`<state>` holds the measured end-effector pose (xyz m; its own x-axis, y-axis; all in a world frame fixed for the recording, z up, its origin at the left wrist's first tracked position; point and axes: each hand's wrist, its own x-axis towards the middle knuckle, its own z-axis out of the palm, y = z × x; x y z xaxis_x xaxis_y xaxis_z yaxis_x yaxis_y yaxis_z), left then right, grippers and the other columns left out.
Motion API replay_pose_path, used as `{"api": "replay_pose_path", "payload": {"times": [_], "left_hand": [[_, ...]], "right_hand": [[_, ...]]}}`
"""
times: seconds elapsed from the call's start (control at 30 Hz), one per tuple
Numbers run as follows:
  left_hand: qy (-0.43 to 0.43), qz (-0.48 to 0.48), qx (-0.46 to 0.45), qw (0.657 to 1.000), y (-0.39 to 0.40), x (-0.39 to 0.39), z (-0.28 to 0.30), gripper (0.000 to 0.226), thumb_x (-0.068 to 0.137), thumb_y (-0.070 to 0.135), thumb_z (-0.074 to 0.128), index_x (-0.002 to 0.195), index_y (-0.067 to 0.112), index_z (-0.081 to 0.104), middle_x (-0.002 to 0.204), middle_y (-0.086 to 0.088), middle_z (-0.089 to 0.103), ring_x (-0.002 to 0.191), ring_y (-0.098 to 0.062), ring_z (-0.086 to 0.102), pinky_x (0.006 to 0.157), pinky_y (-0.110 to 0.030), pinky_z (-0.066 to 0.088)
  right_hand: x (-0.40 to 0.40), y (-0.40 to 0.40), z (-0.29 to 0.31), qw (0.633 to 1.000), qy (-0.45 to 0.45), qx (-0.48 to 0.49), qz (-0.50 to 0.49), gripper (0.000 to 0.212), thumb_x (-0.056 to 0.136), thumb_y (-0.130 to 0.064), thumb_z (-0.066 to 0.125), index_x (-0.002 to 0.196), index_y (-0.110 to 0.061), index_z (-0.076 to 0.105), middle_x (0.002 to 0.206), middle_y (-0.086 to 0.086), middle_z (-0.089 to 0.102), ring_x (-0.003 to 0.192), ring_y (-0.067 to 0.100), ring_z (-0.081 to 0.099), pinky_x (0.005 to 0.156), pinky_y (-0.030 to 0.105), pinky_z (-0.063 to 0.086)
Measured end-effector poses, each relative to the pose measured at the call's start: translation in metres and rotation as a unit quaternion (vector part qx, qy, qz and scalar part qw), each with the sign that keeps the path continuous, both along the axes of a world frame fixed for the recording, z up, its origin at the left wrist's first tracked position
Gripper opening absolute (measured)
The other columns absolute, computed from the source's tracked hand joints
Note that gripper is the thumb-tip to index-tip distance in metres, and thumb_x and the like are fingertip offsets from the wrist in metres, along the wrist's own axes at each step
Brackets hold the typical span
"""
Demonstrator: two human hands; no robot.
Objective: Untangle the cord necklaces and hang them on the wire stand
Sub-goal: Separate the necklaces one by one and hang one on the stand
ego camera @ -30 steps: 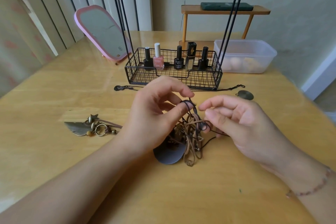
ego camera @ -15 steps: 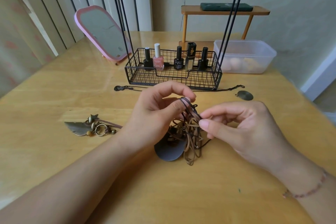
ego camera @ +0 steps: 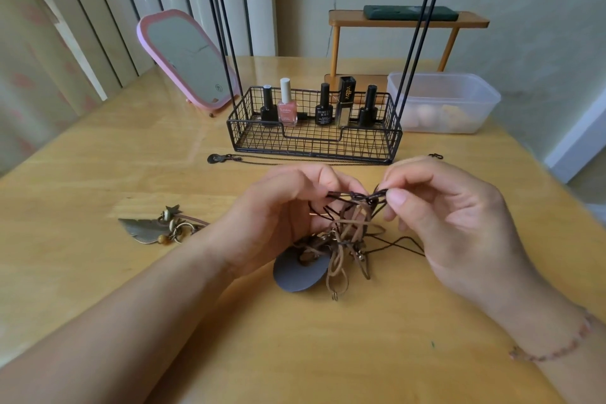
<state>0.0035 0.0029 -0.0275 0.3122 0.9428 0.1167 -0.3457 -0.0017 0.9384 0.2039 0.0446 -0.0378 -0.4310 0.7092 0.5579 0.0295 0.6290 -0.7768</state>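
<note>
A: Where is the tangle of cord necklaces found?

B: It is held above the wooden table, between the two hands, in front of the wire stand. Its top strands are stretched into a short dark line between the fingertips, while brown loops hang down onto a dark round pendant that rests on the table.

A: How is the left hand seen?

B: It is closed on the dark cords, which are pinched between thumb and forefinger at the left end of the stretched strands.

A: And the right hand?

B: The same strands are pinched at their right end by its thumb and forefinger; the other fingers are curled beneath. A beaded bracelet is worn on that wrist.

A: What else is laid out?

B: A feather pendant with beads is lying well to the left. A thin chain necklace is stretched just in front of the stand's basket, in which nail polish bottles are stood upright. A pink mirror is propped behind on the left, and a clear plastic box is set to the right
</note>
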Motion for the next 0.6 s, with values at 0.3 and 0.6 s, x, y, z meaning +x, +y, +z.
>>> {"api": "replay_pose_path", "payload": {"times": [0.3, 0.6], "left_hand": [[0.033, 0.049, 0.025, 0.998, 0.0006, 0.0016, -0.0011, 0.013, 0.076, 0.021, 0.066, 0.065, 0.018, 0.06, 0.091, -0.007, 0.065, 0.068, -0.02, 0.063, 0.064, -0.032, 0.049], [0.05, 0.112, 0.023, 0.992, 0.0015, 0.0043, -0.0028, 0.015, 0.071, 0.022, 0.075, 0.067, 0.019, 0.061, 0.08, -0.019, 0.05, 0.059, -0.021, 0.055, 0.06, -0.033, 0.041]], "right_hand": [[-0.0025, -0.0046, 0.0045, 0.985, 0.042, -0.132, 0.099, 0.029, 0.085, -0.06, 0.063, 0.094, -0.032, 0.064, 0.086, 0.022, 0.052, 0.062, 0.021, 0.054, 0.053, 0.028, 0.044], [-0.0012, -0.0054, 0.0008, 0.986, -0.003, -0.138, 0.094, 0.022, 0.087, -0.046, 0.059, 0.099, -0.031, 0.068, 0.084, 0.001, 0.06, 0.059, 0.017, 0.052, 0.053, 0.02, 0.041]]}}
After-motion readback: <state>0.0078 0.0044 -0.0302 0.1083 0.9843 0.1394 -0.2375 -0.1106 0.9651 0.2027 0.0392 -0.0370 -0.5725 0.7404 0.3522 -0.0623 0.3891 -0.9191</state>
